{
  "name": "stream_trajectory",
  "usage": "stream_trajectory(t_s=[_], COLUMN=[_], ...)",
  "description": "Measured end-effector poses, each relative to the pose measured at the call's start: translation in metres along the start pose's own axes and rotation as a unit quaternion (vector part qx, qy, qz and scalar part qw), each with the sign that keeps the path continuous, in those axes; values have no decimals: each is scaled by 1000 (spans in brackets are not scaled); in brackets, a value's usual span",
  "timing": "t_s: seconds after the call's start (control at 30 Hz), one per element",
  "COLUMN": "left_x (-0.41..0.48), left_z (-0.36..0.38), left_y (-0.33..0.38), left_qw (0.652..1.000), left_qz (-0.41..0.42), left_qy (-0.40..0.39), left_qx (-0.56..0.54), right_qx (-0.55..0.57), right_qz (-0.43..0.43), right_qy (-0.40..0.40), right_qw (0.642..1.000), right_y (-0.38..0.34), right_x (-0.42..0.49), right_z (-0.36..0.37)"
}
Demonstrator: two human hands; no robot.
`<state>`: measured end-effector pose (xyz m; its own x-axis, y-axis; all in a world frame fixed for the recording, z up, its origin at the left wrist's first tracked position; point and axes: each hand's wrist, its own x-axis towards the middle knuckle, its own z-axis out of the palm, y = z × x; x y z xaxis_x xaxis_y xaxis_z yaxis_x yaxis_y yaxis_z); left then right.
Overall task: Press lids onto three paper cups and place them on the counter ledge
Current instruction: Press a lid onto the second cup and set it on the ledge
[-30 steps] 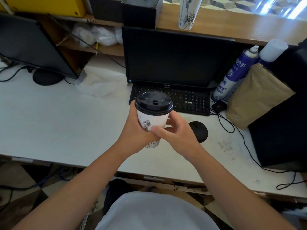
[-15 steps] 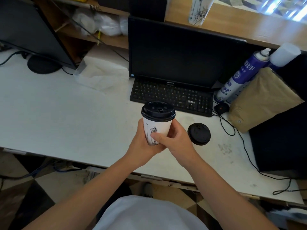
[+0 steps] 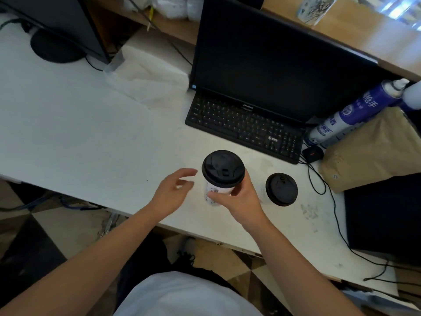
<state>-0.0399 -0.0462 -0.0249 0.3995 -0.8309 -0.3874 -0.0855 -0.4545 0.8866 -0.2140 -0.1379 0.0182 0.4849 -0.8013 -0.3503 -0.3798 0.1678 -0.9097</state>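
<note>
A white paper cup (image 3: 214, 192) with a black lid (image 3: 223, 171) pressed on it is upright over the white desk (image 3: 86, 137), in front of the keyboard. My right hand (image 3: 239, 199) grips it around the side. My left hand (image 3: 174, 192) hovers just left of the cup, fingers spread, touching nothing. To the right stands a second lidded cup (image 3: 281, 189) on the desk, seen mostly from above. Another printed cup (image 3: 315, 8) stands on the wooden counter ledge (image 3: 376, 42) at the top right.
A black monitor (image 3: 273, 58) and keyboard (image 3: 246, 128) sit behind the cups. A blue spray can (image 3: 355, 112), a brown paper bag (image 3: 373, 149), a mouse and loose cables crowd the right side. A second monitor (image 3: 52, 21) stands far left, with crumpled white plastic (image 3: 148, 74) beside it.
My left hand let go of the lidded cup and moved away to the left. The right hand alone now holds it, lower toward the desk. The view tilted further down.
</note>
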Motion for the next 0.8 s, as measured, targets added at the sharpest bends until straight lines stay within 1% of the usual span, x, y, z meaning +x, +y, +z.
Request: stream_trajectory(t_s=[0.07, 0.1, 0.3, 0.37, 0.57, 0.6, 0.67, 0.73, 0.8], left_x=[-1, -1, -2, -1, 2, 3, 4, 5, 7], left_z=[4, 7, 26, 29, 31, 32, 32, 33, 33], left_y=[14, 20, 25, 22, 12, 11, 12, 13, 13], left_qw=[996, 993, 978, 976, 981, 981, 982, 984, 983], left_qz=[-28, -37, -59, -56, -48, -45, -40, -39, -50], left_qy=[15, 19, 40, 40, 27, 26, 27, 29, 34], left_qx=[-89, -113, -198, -207, -188, -186, -181, -174, -171], right_qx=[-7, -7, 5, 6, -30, -16, 66, 186, 270], right_qz=[3, 2, -3, 10, 39, 48, 74, 130, 168], right_qy=[1, 0, 5, 3, -10, -19, -39, -40, -24], right_qw=[1000, 1000, 1000, 1000, 999, 999, 994, 973, 948], right_y=[10, 16, 44, 47, 59, 60, 56, 49, 45], right_x=[8, 12, 28, 28, 28, 27, 24, 20, 18], right_z=[7, 10, 24, 26, 27, 26, 22, 15, 6])
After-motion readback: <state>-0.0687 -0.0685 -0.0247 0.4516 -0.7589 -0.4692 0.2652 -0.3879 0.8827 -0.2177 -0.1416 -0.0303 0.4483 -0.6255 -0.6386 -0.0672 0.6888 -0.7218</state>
